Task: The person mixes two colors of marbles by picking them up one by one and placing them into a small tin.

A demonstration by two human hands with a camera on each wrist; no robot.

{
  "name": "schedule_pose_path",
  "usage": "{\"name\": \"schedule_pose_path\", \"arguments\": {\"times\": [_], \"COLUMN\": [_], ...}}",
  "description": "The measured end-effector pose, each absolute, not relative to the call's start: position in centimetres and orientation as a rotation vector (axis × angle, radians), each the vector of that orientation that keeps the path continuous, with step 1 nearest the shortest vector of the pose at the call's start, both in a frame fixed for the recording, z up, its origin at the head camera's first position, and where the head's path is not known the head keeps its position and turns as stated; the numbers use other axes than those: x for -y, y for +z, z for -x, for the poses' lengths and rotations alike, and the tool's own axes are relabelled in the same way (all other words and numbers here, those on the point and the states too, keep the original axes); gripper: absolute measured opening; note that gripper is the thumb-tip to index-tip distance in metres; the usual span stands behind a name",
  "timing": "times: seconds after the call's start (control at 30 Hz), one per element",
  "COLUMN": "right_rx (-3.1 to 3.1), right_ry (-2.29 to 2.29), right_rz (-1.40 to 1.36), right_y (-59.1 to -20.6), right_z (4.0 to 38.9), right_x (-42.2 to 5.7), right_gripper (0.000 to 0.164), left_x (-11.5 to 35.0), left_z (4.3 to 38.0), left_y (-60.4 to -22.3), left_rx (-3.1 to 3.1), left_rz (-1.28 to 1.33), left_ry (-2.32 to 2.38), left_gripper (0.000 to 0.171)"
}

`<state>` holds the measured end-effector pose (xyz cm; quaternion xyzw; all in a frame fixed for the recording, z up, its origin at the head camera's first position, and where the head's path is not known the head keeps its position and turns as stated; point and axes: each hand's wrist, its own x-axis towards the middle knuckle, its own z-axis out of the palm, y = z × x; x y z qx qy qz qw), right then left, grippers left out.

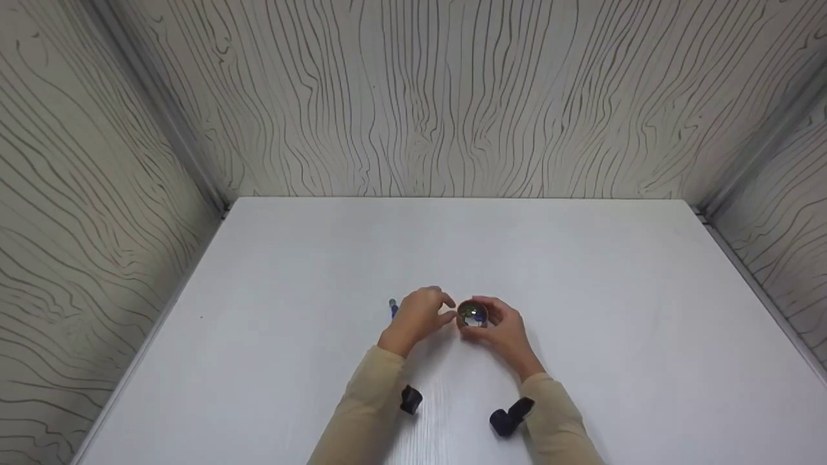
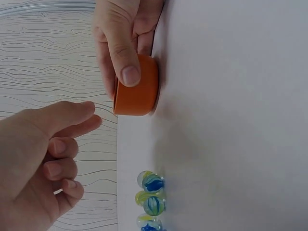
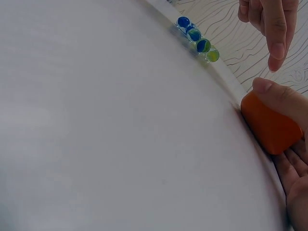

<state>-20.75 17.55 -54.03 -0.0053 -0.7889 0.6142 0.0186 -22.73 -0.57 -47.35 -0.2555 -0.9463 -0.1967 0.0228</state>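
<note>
My right hand point(image 1: 509, 330) grips a small orange cup point(image 2: 144, 98) on the white table, thumb on its near side and fingers round the far side. Blue and green glass marbles point(image 1: 478, 315) show inside the cup in the head view. Close to the left of its rim, my left hand point(image 1: 418, 316) hovers with nothing visible between its parted thumb and index finger. Its other fingers curl loosely in the left wrist view. Several blue, green and yellow marbles point(image 3: 202, 45) lie in a row on the table, partly hidden behind the left hand in the head view.
The white table point(image 1: 291, 258) reaches back to a wood-grain patterned wall point(image 1: 413, 103), with similar panels at both sides. Black wrist mounts point(image 1: 504, 423) stick out from the beige sleeves point(image 1: 365, 394) above the table's near part.
</note>
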Motion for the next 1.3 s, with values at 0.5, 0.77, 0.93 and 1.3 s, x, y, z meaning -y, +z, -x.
{"name": "schedule_pose_path", "arguments": {"times": [0.5,0.77,0.93,1.3], "right_rx": [2.483,2.491,2.510,2.492], "right_ry": [1.877,1.861,1.837,1.881], "right_rz": [0.052,0.044,0.040,0.050], "right_y": [-54.1,-54.0,-54.1,-54.0], "right_z": [21.0,20.9,20.8,20.8], "right_x": [-17.5,-17.5,-17.5,-17.5], "right_gripper": [0.059,0.061,0.060,0.061], "left_x": [1.5,2.0,2.2,2.8], "left_z": [22.9,23.0,23.1,23.3], "left_y": [-47.4,-47.2,-47.2,-46.9], "left_rx": [2.885,2.911,2.925,2.907], "left_rz": [0.779,0.726,0.726,0.732], "left_ry": [-0.635,-0.651,-0.678,-0.687], "left_gripper": [0.017,0.018,0.018,0.018]}}
